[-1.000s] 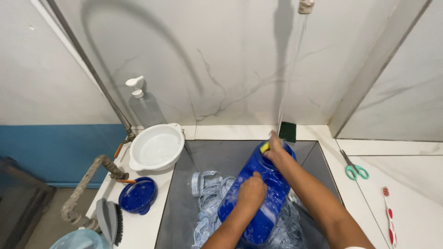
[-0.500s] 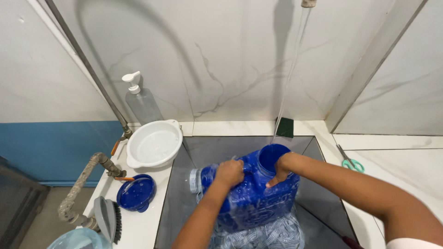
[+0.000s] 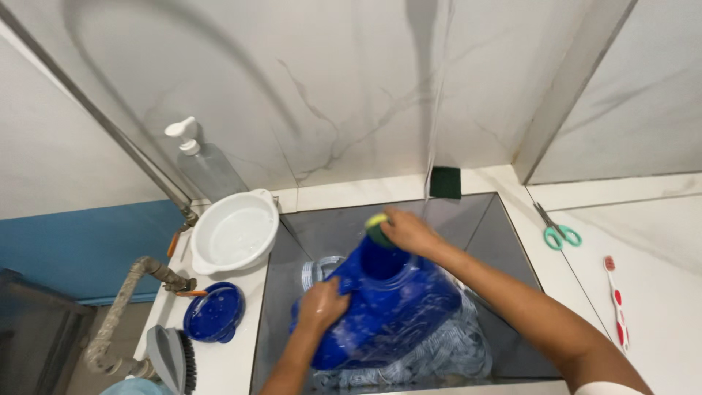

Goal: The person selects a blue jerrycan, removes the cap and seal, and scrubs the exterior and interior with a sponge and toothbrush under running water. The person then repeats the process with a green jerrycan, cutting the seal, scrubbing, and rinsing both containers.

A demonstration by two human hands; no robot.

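A large blue plastic jug (image 3: 387, 307) lies tilted in the dark sink (image 3: 475, 227), its wide mouth pointing up and away. My left hand (image 3: 320, 306) presses flat against its left side. My right hand (image 3: 406, 232) grips a yellow-green sponge (image 3: 376, 224) at the rim of the jug's mouth. Pale blue-white cloth (image 3: 446, 351) lies bunched under the jug. A thin stream of water (image 3: 433, 146) falls just behind my right hand.
A white basin (image 3: 234, 232), a blue lid (image 3: 213, 313) and a grey brush (image 3: 172, 358) sit on the left ledge by a grey pipe (image 3: 124, 314). A clear pump bottle (image 3: 206, 164) and a dark scouring pad (image 3: 444, 183) stand behind. Green scissors (image 3: 557, 228) and a red-white toothbrush (image 3: 616, 300) lie right.
The jug has been turned from lengthwise to mouth-up. My right hand moved from inside the mouth to its rim with the sponge; my left hand slid lower on the jug's side.
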